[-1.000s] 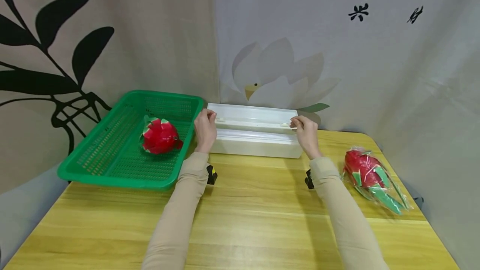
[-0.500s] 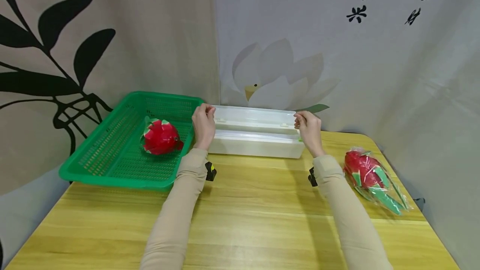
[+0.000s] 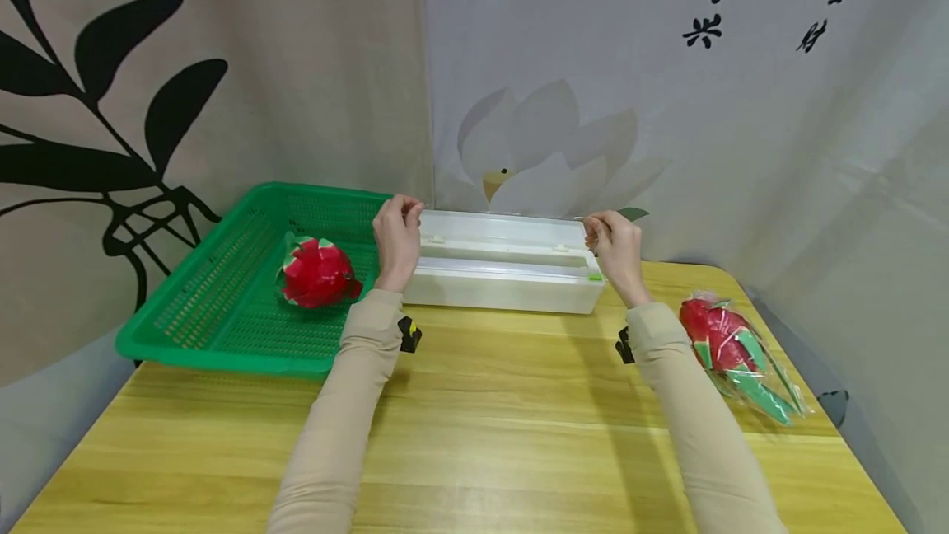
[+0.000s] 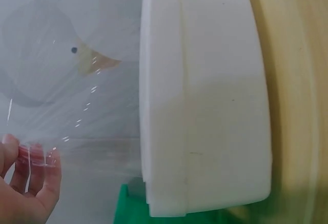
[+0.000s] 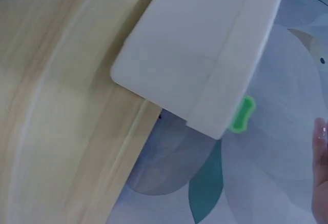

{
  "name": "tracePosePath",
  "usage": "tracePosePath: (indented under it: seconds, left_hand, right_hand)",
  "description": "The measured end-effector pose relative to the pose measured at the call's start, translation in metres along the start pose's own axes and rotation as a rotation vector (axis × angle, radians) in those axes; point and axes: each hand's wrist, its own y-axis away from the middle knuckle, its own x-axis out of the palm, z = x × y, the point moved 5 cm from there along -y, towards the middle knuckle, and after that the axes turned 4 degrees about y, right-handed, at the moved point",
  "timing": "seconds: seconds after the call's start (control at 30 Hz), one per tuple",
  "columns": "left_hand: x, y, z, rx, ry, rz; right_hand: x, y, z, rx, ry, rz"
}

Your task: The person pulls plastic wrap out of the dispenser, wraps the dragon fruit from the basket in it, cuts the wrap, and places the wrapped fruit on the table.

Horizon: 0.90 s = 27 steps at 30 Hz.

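A long white cling film dispenser (image 3: 504,291) stands at the back of the table, its lid (image 3: 497,227) raised. Clear cling film (image 4: 66,101) stretches up out of it, showing best in the left wrist view. My left hand (image 3: 396,241) pinches the film's left corner, thumb against curled fingers, above the dispenser's left end. Over the right end, my right hand (image 3: 617,254) pinches the other side of the film edge. Only a fingertip (image 5: 320,137) of it enters the right wrist view. A bright green slider (image 5: 242,114) sticks out at the dispenser's right end.
Left of the dispenser is a green mesh basket (image 3: 222,363) with a red dragon fruit (image 3: 317,272) inside. Another dragon fruit (image 3: 730,344), wrapped in clear plastic, lies near the right edge of the wooden table (image 3: 489,419). A printed curtain (image 3: 549,15) hangs close behind.
Both hands have risen and spread slightly apart, drawing the film upward. The dispenser's green slider, earlier hidden by the right hand, now shows.
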Motion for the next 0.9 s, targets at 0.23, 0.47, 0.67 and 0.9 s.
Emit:
tracePosePath:
  seconds: [0.23,0.47,0.67,0.9]
  left_hand:
    - [-0.006,-0.002,-0.011,0.026,0.009,0.014]
    - [-0.014,-0.005,-0.021,0.083,0.016,0.021]
    - [-0.020,-0.009,-0.028,0.109,0.009,0.033]
    - [-0.025,-0.014,-0.037,0.128,0.020,0.031]
  right_hand:
    - [-0.010,-0.005,0.009,-0.038,0.013,-0.047]
    - [-0.017,-0.008,0.015,-0.060,0.008,-0.077]
    - [-0.023,-0.013,0.022,-0.072,0.001,-0.110]
    - [-0.029,-0.019,0.032,-0.114,-0.015,-0.155]
